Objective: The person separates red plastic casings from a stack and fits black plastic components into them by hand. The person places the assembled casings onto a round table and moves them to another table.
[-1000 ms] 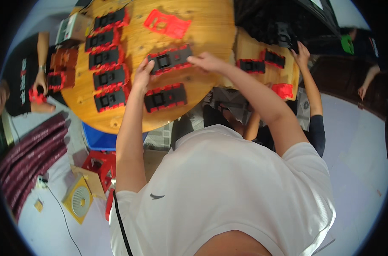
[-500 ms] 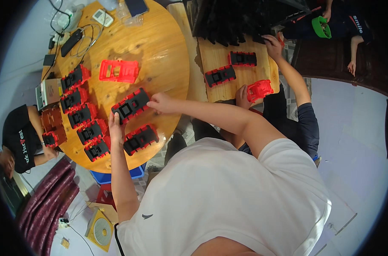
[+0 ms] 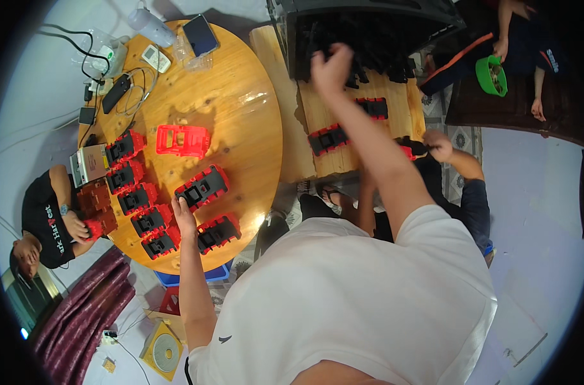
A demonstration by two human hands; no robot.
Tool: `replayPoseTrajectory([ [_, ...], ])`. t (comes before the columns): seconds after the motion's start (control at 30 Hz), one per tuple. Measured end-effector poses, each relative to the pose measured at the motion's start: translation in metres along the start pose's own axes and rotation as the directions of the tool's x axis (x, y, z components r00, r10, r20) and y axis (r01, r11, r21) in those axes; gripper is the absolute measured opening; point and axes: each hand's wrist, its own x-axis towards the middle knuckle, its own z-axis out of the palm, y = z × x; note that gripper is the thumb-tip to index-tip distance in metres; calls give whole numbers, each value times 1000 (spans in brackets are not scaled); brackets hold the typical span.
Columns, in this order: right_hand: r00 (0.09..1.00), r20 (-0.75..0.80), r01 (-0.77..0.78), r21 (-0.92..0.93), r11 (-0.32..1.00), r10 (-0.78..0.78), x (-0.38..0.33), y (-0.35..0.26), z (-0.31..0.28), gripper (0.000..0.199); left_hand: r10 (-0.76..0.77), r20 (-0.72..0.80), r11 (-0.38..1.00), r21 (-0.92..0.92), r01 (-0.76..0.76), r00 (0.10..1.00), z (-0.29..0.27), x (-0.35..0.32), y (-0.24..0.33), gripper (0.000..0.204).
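Note:
A red toy car shell with a black chassis piece in it [image 3: 203, 187] lies on the round table. My left hand [image 3: 185, 216] grips its near left corner. My right hand [image 3: 331, 68] is raised at the front of a large black bin [image 3: 369, 9] full of black plastic parts [image 3: 369, 45]. Its fingers are apart, slightly blurred, and nothing shows in them. Just nearer me lies another red-and-black car [image 3: 218, 233]. Farther off is a bare red shell [image 3: 183, 140]. Several assembled cars [image 3: 136, 199] form a row on the left.
On the wooden bench [image 3: 311, 106] right of the round table [image 3: 250, 83] lie two red-and-black cars [image 3: 328, 139]. A co-worker's hand [image 3: 438, 145] holds another car beside it. At left, a person's hand [image 3: 76, 226] touches a red part. Cables, a phone [image 3: 201, 34] and a meter-like device [image 3: 155, 58] lie at the back.
My right hand has left the car and swung right and away to the black bin. My left hand has stayed at the car. The co-worker's hand on the right has come back from the bin.

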Motion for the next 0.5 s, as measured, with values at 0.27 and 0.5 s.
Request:
replayPoseTrajectory([
  [0.27, 953, 198, 285, -339, 897, -228, 107, 103, -15, 31, 376, -146, 867, 404, -292, 915, 3, 33, 28, 45],
  [0.5, 698, 578, -577, 102, 810, 424, 78, 75, -110, 21, 348, -157, 937, 102, -335, 924, -6, 93, 40, 37],
])
